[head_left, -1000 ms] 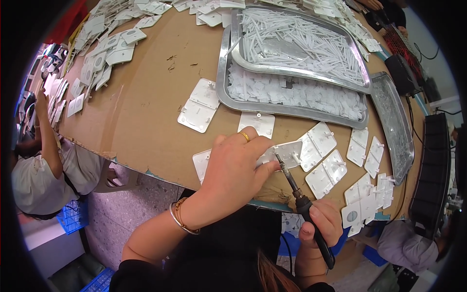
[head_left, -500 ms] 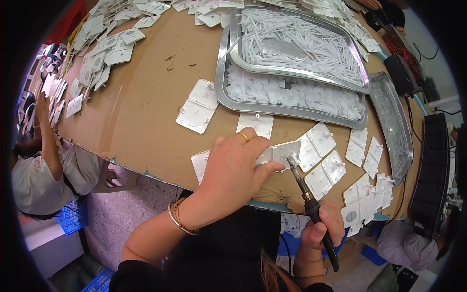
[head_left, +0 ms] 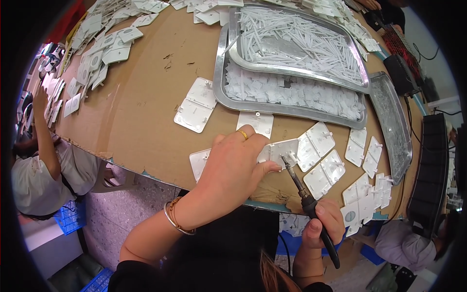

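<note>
My left hand [head_left: 228, 170] is closed on a white plastic cover [head_left: 288, 148], its thumb along the near edge. Small posts stand up from the side of that cover facing me. In my right hand [head_left: 325, 226] is a soldering iron [head_left: 307, 200] with a black handle. Its tip points up and left, at or very close to a post on the held cover; actual contact is hard to make out. Right beside the held piece lie more white covers [head_left: 325, 174], posts up. Another cover [head_left: 196, 104] lies left of the trays, and one [head_left: 198, 163] is partly hidden by my left hand.
Two overlapping metal trays [head_left: 292, 113] hold white strips and small translucent squares. A third tray [head_left: 395, 141] stands at the right, beside a black box [head_left: 403, 75]. Heaps of white covers [head_left: 114, 46] line the far edges. A co-worker's arm [head_left: 46, 141] is at the left.
The soldering iron's tip has shifted slightly left over the held cover. My left hand keeps its hold on the cover, and the whole view has moved a little.
</note>
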Motion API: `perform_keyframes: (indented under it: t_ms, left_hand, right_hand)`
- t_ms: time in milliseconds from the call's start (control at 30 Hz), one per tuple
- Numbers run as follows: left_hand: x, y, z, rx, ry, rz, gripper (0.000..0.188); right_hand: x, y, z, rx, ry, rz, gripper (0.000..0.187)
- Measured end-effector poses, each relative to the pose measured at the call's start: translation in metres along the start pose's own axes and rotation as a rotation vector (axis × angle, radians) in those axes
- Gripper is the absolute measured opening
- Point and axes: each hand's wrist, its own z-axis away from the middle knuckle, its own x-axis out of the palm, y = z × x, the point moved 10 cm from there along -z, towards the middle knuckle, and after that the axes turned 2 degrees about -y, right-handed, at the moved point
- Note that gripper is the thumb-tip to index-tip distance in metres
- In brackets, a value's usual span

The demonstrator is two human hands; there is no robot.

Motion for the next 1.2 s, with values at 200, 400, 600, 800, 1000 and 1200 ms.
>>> perform_keyframes:
  t_ms: [200, 400, 600, 800, 1000, 1200]
  left_hand:
    - [0.0019, 0.0037, 0.0013, 0.01, -0.099, 0.006, 0.029]
    - [0.0016, 0.0037, 0.0007, 0.025, -0.106, 0.015, 0.027]
    - [0.0022, 0.003, 0.0002, 0.024, -0.113, 0.012, 0.028]
    - [0.0018, 0.0033, -0.0002, 0.032, -0.107, 0.008, 0.029]
    - [0.0013, 0.0042, -0.0007, 0.032, -0.106, 0.006, 0.028]
    - [0.0006, 0.0038, -0.0007, 0.024, -0.107, 0.001, 0.028]
  right_hand:
    - [-0.0001, 0.0003, 0.0001, 0.011, 0.011, -0.019, 0.026]
    - [0.0019, -0.0005, -0.0016, 0.013, -0.002, 0.017, 0.027]
    - [0.0036, -0.0013, -0.0031, 0.008, -0.011, 0.004, 0.026]
    - [0.0033, -0.0023, -0.004, -0.004, -0.009, 0.01, 0.026]
    - [0.0027, -0.0017, -0.0032, 0.005, -0.009, 0.011, 0.024]
    - [0.0023, -0.003, 0.0051, -0.041, -0.014, 0.03, 0.026]
